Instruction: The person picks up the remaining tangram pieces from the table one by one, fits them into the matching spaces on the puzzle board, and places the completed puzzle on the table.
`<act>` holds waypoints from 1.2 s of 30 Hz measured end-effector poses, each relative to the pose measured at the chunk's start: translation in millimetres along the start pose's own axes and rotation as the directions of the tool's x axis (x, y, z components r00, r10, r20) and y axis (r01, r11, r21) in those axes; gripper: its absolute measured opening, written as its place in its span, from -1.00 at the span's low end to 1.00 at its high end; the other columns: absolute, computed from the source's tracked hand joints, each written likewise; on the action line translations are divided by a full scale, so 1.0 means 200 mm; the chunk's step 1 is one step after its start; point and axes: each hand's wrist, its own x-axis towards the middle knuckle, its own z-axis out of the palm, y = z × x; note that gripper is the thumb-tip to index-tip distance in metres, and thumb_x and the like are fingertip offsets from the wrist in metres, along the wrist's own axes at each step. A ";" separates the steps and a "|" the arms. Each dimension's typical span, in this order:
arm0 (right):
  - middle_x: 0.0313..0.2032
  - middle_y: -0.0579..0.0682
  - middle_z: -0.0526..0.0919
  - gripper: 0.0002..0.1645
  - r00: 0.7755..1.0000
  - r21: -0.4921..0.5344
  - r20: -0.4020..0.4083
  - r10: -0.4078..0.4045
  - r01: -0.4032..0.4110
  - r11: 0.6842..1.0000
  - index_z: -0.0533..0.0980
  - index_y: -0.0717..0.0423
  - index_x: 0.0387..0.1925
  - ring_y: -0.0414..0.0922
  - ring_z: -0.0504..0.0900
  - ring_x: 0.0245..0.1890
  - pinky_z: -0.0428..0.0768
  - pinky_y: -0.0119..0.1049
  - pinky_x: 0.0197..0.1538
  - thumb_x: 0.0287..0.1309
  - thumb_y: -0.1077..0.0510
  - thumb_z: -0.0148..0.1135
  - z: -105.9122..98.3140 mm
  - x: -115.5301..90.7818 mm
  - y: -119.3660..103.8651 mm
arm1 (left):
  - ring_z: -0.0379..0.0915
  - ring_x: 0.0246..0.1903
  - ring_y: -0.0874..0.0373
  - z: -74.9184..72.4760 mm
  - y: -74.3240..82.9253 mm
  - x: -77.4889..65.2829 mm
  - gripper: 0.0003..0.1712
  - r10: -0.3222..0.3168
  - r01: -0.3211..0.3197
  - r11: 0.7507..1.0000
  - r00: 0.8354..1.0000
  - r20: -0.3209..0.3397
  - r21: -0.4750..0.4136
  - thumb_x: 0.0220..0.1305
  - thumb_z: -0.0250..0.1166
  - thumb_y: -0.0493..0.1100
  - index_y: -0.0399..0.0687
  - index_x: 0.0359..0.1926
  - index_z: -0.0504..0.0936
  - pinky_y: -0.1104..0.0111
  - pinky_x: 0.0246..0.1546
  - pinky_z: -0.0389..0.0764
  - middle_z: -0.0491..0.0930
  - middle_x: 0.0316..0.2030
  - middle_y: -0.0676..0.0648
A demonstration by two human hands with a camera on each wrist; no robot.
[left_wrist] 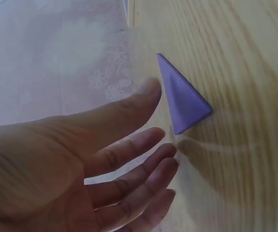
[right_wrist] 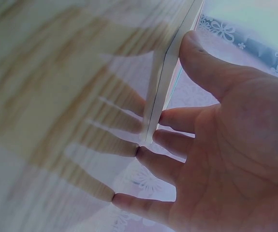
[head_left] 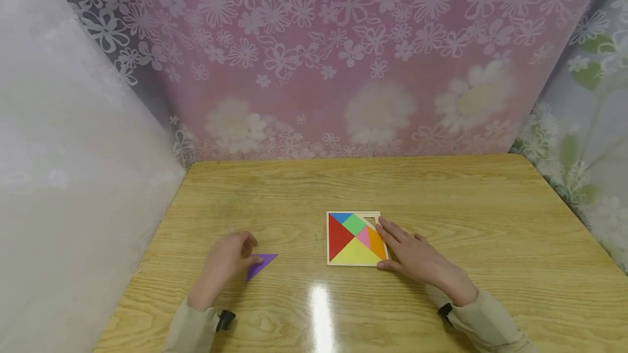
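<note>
A purple triangular tangram piece (head_left: 262,266) lies on the table with my left hand (head_left: 227,260) at its left side. In the left wrist view the thumb of this hand (left_wrist: 71,169) is close to the purple piece (left_wrist: 184,104), and the loosely bent fingers hold nothing. My right hand (head_left: 417,257) touches the right edge of a square wooden tangram tray (head_left: 327,238), fingers extended. From the right wrist camera, the thumb and fingertips of that hand (right_wrist: 240,121) meet the tray's side (right_wrist: 159,92). Red, yellow, blue, green, pink and orange pieces fill most of the tray; its upper right corner shows a gap.
The wooden table (head_left: 275,189) ends at a pink flowered curtain (head_left: 314,70) at the back. A pale curtain (head_left: 83,178) borders the left side, a flowered one (head_left: 579,140) the right. Light glares on the tabletop near the front.
</note>
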 end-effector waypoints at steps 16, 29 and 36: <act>0.54 0.23 0.10 0.01 1.000 0.004 0.000 0.000 0.000 1.000 0.14 0.25 0.53 0.25 0.25 0.46 0.29 0.50 0.21 0.29 -0.18 0.30 0.00 0.00 0.00 | 0.53 -0.45 0.21 0.02 0.00 -0.04 -0.56 -0.031 0.032 0.999 0.999 0.009 -0.028 -0.12 0.67 -0.15 -0.11 -0.29 0.58 0.28 -0.42 0.56 0.62 -0.43 0.02; 0.54 0.24 0.12 0.00 1.000 0.003 -0.011 0.002 -0.002 1.000 0.15 0.25 0.53 0.25 0.25 0.45 0.30 0.49 0.21 0.29 -0.17 0.30 0.00 0.00 0.00 | 0.65 -0.46 0.09 0.07 0.00 -0.01 -0.75 -0.007 -0.003 0.994 0.995 -0.100 -0.107 0.11 0.52 -0.25 -0.22 -0.20 0.68 0.27 -0.43 0.65 0.71 -0.41 -0.10; 0.54 0.24 0.12 0.00 1.000 0.009 -0.013 0.002 -0.002 1.000 0.15 0.25 0.53 0.25 0.26 0.45 0.29 0.49 0.21 0.29 -0.17 0.30 0.00 -0.01 0.00 | 0.72 -0.36 -0.01 0.08 0.02 0.03 -0.87 -0.022 -0.010 0.986 0.981 -0.191 -0.169 0.28 0.42 -0.23 -0.22 -0.22 0.69 0.18 -0.36 0.71 0.74 -0.29 -0.17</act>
